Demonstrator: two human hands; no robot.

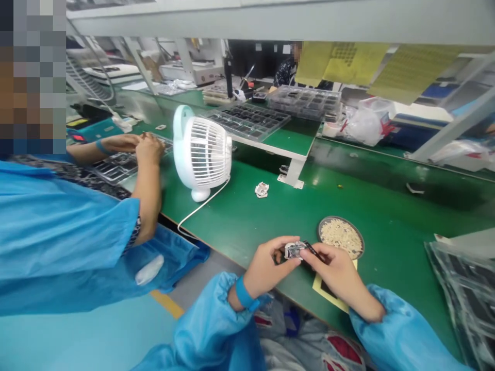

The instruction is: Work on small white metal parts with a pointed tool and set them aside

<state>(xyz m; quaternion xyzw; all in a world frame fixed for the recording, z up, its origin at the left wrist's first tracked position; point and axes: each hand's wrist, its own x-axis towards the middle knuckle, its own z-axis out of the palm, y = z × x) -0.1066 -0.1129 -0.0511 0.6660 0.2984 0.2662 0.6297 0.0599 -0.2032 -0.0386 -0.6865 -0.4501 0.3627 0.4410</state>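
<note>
My left hand (266, 268), with a blue band at the wrist, pinches a small white and grey part (294, 250) from its left side. On the part's right side are the fingers of my right hand (336, 273), which also hold a thin black piece (312, 250) against it. Both hands are close together above the front edge of the green table (240, 221). Just behind my right hand is a round dish (362, 246) of small cream-coloured pieces. Below that hand lies a yellow-edged sheet (325, 294) with a dark middle, partly covered.
A white fan (209, 152) with a cord stands left of centre. Beyond it, trays (251, 121) rest on a raised shelf. A loose white part (262, 189) lies behind my hands. Stacked clear trays (460, 299) are at right. A co-worker's arms (149, 190) reach in at left.
</note>
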